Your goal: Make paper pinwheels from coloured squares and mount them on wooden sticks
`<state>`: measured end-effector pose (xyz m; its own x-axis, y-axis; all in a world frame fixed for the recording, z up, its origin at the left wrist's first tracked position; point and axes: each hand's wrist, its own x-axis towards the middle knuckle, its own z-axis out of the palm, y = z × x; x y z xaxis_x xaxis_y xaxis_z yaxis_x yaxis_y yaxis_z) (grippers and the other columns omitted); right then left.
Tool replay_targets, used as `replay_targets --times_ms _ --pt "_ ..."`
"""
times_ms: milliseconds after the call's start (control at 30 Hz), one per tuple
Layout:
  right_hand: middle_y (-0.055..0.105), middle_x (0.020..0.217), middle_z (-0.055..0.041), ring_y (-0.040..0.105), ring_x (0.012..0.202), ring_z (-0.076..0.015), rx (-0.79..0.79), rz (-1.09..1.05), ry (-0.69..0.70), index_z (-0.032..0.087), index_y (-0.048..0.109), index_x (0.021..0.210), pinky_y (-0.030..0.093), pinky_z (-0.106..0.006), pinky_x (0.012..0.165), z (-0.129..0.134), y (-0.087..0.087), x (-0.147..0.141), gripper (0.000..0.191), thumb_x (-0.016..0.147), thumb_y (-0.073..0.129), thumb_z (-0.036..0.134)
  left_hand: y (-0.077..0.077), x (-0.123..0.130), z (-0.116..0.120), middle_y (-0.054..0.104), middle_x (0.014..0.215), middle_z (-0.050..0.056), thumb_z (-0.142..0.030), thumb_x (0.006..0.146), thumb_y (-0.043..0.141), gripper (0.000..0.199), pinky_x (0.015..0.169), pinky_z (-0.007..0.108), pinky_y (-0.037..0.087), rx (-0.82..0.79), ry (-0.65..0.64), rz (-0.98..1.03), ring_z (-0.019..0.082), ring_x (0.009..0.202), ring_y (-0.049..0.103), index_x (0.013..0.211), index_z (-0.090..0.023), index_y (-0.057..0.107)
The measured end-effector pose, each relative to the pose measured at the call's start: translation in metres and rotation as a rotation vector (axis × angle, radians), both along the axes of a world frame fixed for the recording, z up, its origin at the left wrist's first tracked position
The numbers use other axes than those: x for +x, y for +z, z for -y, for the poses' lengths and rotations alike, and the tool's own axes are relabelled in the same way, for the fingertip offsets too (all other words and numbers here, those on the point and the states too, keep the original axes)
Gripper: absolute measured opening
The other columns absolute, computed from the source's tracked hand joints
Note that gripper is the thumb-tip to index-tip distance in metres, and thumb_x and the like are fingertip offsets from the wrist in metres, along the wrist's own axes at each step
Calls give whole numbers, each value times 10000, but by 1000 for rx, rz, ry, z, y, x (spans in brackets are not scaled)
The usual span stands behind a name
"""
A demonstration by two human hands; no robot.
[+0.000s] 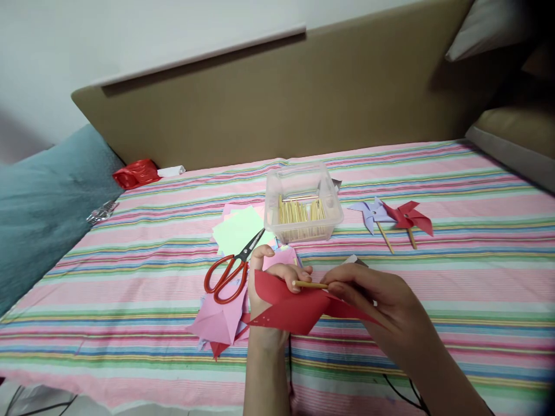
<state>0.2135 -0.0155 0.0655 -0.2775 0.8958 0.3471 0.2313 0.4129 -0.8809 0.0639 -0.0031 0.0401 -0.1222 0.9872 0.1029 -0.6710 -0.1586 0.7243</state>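
A red paper pinwheel (299, 309) is held up in front of me, with its folded blades turned partly edge-on. My left hand (262, 289) grips it from behind, fingers curled at its upper edge and the index finger raised. My right hand (385, 297) pinches a short wooden stick (311, 284) between thumb and fingers. The stick lies across the top of the pinwheel, its free end pointing left near my left fingertips. Whether stick and paper are joined is hidden by my fingers.
Beyond my hands stands a clear plastic box (303, 222) of wooden sticks. Red-handled scissors (232, 268) rest on coloured paper sheets (236, 228). Finished lavender (373, 214) and red pinwheels (408, 216) lie right. A red plastic bag (136, 173) sits far left on the striped cloth (108, 277).
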Motion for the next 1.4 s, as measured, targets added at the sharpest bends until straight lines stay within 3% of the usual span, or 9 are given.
replay_targets --times_ms 200,700,1100,1400 --pt "663 737 -32 599 651 -140 42 37 -25 195 637 843 460 -241 578 -1 0 0 199 934 464 232 -2 -1 0 542 504 -127 -364 644 809 461 781 253 511 -3 -17 -18 73 575 596 941 -261 473" --pt "649 744 -14 577 657 -132 71 -39 -82 204 639 852 447 -247 585 1 1 -4 148 916 507 180 15 4 4 571 509 -123 -318 612 835 470 805 261 527 -60 -28 8 84 626 633 903 -253 473" --pt "671 758 3 587 676 -98 132 -81 -104 191 658 855 451 -201 589 1 -1 -7 128 875 567 103 14 5 4 594 515 -121 -306 682 787 380 822 282 539 -42 -13 40 80 620 646 887 -242 473" --pt "713 812 -22 649 738 -125 155 -94 -79 195 698 875 509 -224 660 -1 -6 -4 149 857 592 93 1 -2 -1 624 527 -113 -306 670 800 390 826 325 546 65 -70 18 84 588 639 870 -243 472"
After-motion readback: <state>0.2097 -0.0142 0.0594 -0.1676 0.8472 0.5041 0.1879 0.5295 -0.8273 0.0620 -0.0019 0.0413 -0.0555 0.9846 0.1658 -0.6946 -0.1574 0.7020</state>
